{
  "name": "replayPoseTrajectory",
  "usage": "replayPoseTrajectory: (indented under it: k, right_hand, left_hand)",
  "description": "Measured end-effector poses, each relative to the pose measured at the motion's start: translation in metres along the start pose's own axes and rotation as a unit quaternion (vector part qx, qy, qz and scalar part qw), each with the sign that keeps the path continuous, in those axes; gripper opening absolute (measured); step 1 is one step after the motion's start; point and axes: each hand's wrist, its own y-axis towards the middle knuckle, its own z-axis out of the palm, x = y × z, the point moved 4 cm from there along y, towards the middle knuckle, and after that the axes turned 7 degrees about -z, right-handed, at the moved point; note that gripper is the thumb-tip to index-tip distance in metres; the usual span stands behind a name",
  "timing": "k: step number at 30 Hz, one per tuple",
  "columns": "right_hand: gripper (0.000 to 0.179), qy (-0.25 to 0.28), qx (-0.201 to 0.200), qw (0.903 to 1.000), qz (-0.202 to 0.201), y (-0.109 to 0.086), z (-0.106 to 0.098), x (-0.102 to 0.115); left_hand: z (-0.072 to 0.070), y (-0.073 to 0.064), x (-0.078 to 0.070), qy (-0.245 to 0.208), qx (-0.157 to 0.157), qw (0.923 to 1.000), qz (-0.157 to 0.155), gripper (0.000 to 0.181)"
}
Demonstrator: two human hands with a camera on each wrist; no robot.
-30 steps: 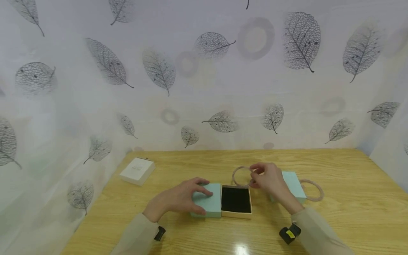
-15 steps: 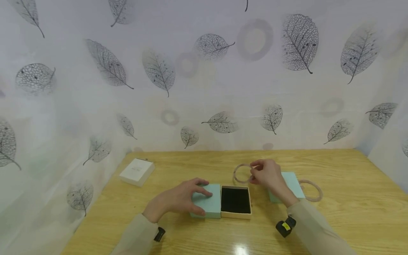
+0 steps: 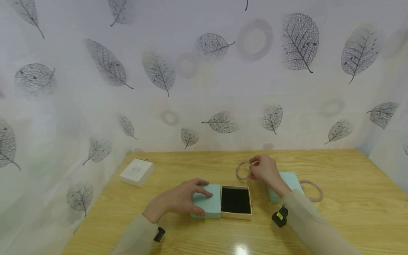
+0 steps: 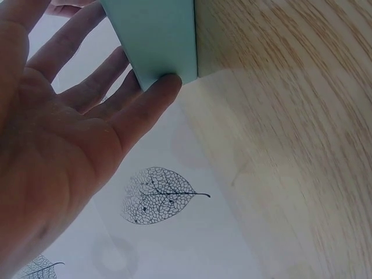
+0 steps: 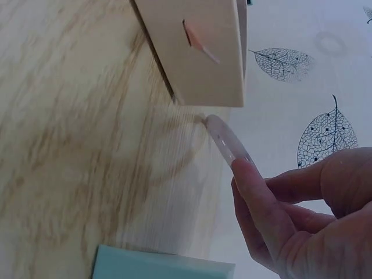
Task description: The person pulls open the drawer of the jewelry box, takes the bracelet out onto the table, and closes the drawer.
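The right grip [image 3: 265, 168] pinches a bangle [image 3: 237, 171]; the left grip [image 3: 181, 195] rests on a mint box [image 3: 210, 204].

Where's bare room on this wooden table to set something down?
Free: right of the loose bangle; between the white box and left hand; this side of the open box. Crowded: centre, with that box, teal lid, right hand, held bangle.

Behind the left fingers [image 3: 201, 190] there is a plain beige sleeve [image 3: 135, 235] with a small black device [image 3: 159, 234]; behind the right fingers [image 5: 261, 200], a similar sleeve [image 3: 309, 219] and a black block [image 3: 279, 220] with yellow patch [image 3: 280, 215].
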Motion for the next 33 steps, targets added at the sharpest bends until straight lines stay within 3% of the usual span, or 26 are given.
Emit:
replayPoseTrajectory:
  k: [33]
  right_hand:
    - [0.037, -0.033, 0.042, 0.9980, 0.035, 0.025, 0.006, -0.015]
  left_hand:
    - [0.000, -0.001, 0.001, -0.007, 0.005, 0.9999, -0.006, 0.052]
